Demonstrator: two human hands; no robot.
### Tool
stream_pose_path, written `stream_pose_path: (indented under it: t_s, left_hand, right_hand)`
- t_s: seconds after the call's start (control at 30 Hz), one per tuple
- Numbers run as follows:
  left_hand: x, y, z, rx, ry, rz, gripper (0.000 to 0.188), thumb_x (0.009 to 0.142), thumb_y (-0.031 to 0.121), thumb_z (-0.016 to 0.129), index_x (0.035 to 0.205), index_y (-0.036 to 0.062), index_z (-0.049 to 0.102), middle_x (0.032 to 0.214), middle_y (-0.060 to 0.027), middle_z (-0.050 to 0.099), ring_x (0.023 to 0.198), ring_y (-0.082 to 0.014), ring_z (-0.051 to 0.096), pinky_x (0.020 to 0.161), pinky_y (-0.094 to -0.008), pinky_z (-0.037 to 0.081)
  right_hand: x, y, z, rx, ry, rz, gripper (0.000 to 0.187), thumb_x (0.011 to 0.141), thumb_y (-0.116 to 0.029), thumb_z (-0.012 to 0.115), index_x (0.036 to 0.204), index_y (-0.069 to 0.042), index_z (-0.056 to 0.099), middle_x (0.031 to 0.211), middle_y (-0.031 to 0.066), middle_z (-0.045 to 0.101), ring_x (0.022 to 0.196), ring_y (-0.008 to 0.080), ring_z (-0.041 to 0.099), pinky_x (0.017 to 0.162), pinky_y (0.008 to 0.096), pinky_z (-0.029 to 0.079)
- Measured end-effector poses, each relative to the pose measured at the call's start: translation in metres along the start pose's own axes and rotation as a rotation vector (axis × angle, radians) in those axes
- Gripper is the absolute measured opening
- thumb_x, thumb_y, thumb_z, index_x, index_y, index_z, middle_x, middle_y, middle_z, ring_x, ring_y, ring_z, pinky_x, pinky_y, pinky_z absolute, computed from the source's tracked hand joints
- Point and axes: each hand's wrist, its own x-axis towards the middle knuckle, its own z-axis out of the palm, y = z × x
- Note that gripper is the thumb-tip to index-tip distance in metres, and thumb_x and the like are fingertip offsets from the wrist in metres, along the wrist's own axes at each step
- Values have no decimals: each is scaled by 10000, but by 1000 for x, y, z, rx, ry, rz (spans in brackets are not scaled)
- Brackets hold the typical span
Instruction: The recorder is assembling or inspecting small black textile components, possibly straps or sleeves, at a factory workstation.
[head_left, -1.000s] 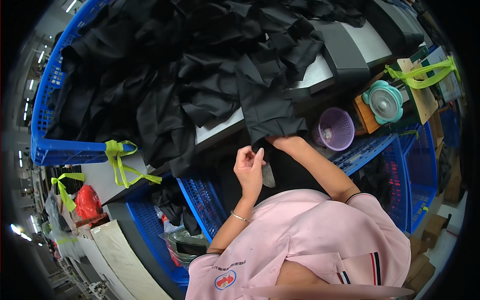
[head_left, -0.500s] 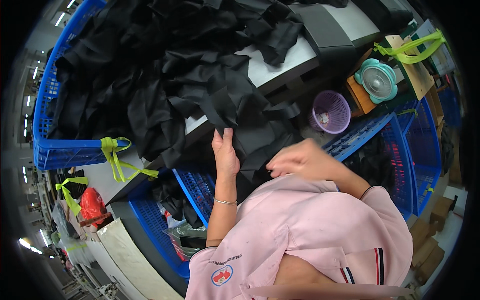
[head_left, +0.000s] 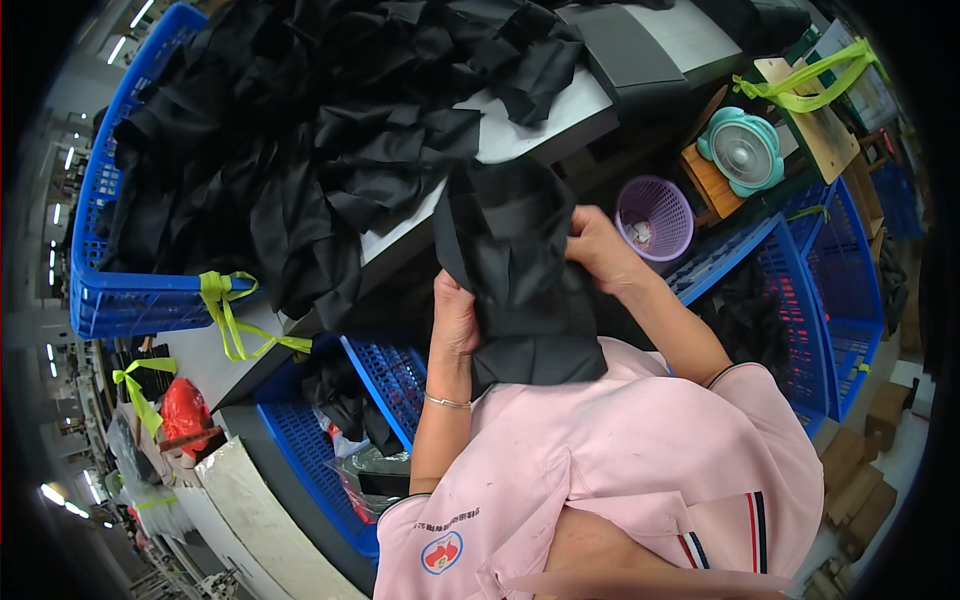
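Note:
A black fabric piece (head_left: 520,270) hangs in front of me, spread between both hands, its lower end by my shirt. My left hand (head_left: 457,312) is closed on its left edge, the thumb upward. On the other side my right hand (head_left: 600,248) grips the upper right edge, with some fingertips hidden behind the cloth. Just beyond lies a large heap of similar black fabric pieces (head_left: 280,140), heaped in and over a blue plastic basket (head_left: 150,300) and across a pale tabletop (head_left: 400,230).
Blue crates (head_left: 380,385) holding black cloth and plastic bags stand low at the left; more blue crates (head_left: 825,330) stand at the right. A purple wastebasket (head_left: 672,205) and a teal fan (head_left: 742,150) are at the far right. Yellow-green strips (head_left: 225,300) are tied to the basket.
My right hand has moved up from near my chest and now grips the fabric's right edge. The piece, earlier held by the left hand alone, is now spread out between both hands.

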Motion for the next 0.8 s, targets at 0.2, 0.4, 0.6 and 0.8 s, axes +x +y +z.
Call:
stream_pose_path:
  t_s: [0.2, 0.4, 0.6, 0.8]
  left_hand:
    - [12, -10, -6, 252, 143, -29, 246, 920, 73, 713, 1150, -8, 685, 1069, -39, 729, 953, -106, 654, 876, -287, 529]
    - [16, 6, 6, 61, -126, -49, 136, 893, 15, 680, 1011, -15, 740, 997, -51, 747, 898, -125, 684, 839, -277, 528]
    - [30, -17, -16, 195, 56, -152, 366, 919, 58, 659, 1266, -49, 620, 1223, -104, 691, 1103, -201, 660, 970, -321, 514]
    - [29, -27, 4, 127, -25, -235, 400, 902, 34, 695, 1286, -30, 603, 1250, -107, 672, 1110, -191, 651, 981, -347, 509]
  right_hand:
    - [2, -5, -4, -456, 148, -166, 218, 925, -86, 701, 1104, 36, 675, 984, 4, 699, 886, 65, 600, 838, 240, 510]
    - [3, -16, -24, -37, 97, -34, 200, 923, -152, 734, 1065, -12, 715, 953, -8, 710, 853, 57, 626, 783, 250, 520]
    - [-16, -21, 10, -560, 149, -296, 216, 850, -5, 604, 1055, 30, 662, 891, 121, 718, 819, 120, 649, 755, 299, 517]
    - [-26, 16, -41, -561, 431, -340, 226, 829, 5, 568, 1043, 41, 631, 851, 204, 671, 791, 166, 658, 748, 336, 516]
